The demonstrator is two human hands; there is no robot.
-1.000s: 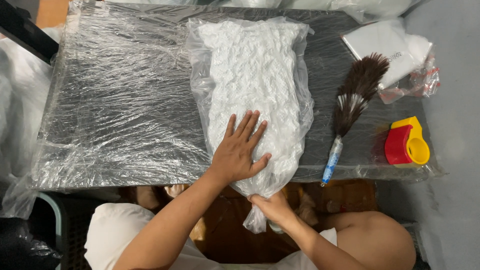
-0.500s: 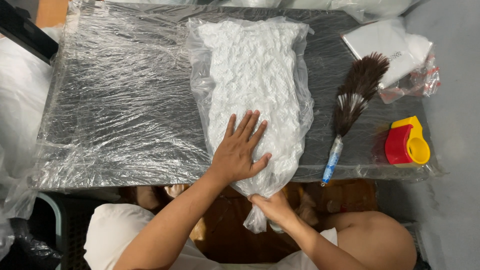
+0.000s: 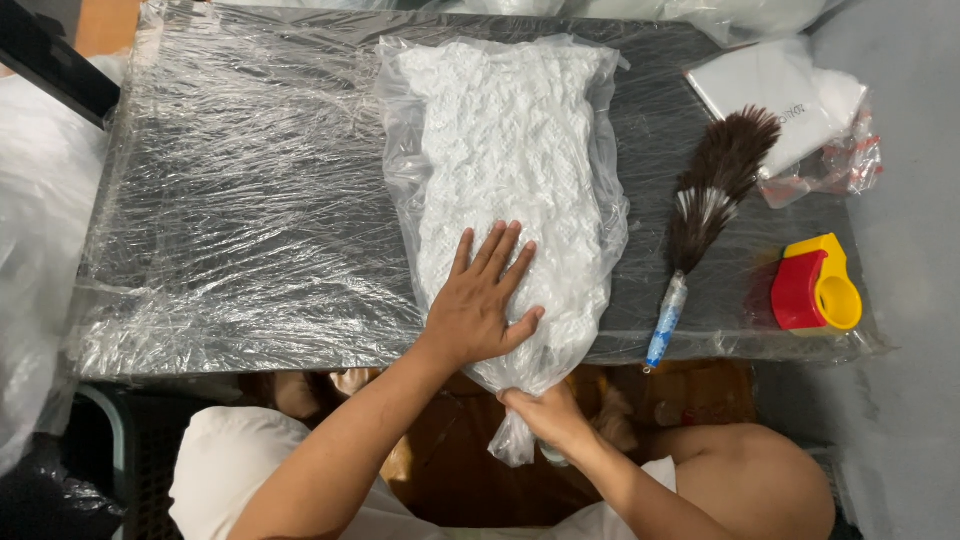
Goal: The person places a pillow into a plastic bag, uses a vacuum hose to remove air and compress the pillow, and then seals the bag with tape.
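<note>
A clear plastic bag [image 3: 510,160] stuffed with crumpled white fabric lies lengthwise on a dark table wrapped in plastic film [image 3: 250,200]. My left hand [image 3: 485,300] presses flat on the near part of the bag, fingers spread. Below the table's front edge, my right hand [image 3: 545,412] pinches the gathered open end of the bag, which hangs off the table.
A dark feather duster with a pale handle [image 3: 700,215] lies right of the bag. A red and yellow tape dispenser [image 3: 815,285] sits near the right front corner. A flat white packet and crinkled clear wrapping [image 3: 790,100] are at the back right. White plastic sheeting [image 3: 40,250] bulges at the left.
</note>
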